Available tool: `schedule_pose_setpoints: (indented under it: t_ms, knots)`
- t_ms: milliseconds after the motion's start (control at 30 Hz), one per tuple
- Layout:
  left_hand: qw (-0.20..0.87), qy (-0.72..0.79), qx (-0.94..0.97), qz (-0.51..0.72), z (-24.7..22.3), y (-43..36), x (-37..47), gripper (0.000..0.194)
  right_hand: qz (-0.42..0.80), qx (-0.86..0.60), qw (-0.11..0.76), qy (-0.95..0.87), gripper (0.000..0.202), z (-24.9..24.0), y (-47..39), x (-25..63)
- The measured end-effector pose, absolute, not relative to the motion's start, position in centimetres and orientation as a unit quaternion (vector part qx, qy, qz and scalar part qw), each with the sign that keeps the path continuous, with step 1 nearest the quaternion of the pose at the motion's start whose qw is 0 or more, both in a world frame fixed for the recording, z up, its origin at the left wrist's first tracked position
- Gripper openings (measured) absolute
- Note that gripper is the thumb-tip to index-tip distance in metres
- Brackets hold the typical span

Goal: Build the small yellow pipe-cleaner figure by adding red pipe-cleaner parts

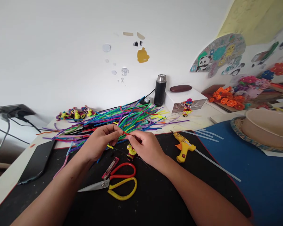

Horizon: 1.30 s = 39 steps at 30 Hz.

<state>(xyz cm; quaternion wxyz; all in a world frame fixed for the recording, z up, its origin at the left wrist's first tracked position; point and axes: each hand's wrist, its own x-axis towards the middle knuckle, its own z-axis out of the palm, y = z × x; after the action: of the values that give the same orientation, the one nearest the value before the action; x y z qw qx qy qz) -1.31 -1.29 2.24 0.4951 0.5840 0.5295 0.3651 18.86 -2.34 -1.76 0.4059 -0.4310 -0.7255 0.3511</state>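
Both hands meet over the far part of the black mat, pinching a short red pipe cleaner between them. My left hand is closed on one end of it, my right hand on the other. Just below the right fingers, a small yellow and red figure stands on the mat, partly covered by that hand. A large heap of coloured pipe cleaners lies right behind the hands. Nearer to me rest scissors with one red and one yellow handle, beside a small pink-red case.
A yellow glue gun with glue sticks lies to the right. At left is a black phone. Behind stand a black thermos, a white box and small figures. A large bowl sits far right.
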Motion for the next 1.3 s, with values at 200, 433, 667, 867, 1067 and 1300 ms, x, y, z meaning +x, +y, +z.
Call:
schedule_pose_setpoints:
  t_ms: [200,433,667,867,1067,1300]
  knots:
    - [0.49,0.536,0.57,0.383,2.8,-1.0,-1.4,0.031,0.313,-0.428,0.395,-0.751,0.027,-1.8,-2.1,19.0]
    - [0.484,0.531,0.564,0.407,2.2,-0.4,-2.3,0.026,0.311,-0.429,0.385,-0.756,0.028,-2.4,-2.0,19.0]
    - [0.467,0.538,0.555,0.43,2.8,0.2,-3.4,0.026,0.318,-0.418,0.39,-0.756,0.031,-2.0,-1.7,19.4]
    - [0.403,0.519,0.486,0.577,4.7,1.4,-7.5,0.024,0.395,-0.411,0.423,-0.704,0.039,-2.6,-1.6,19.2]
    - [0.385,0.483,0.429,0.66,4.9,2.3,-10.0,0.023,0.423,-0.42,0.393,-0.7,0.042,-2.5,-3.0,19.3]
    - [0.41,0.486,0.44,0.633,4.0,2.4,-8.5,0.022,0.226,-0.345,0.147,-0.899,0.027,-0.7,-8.7,17.9]
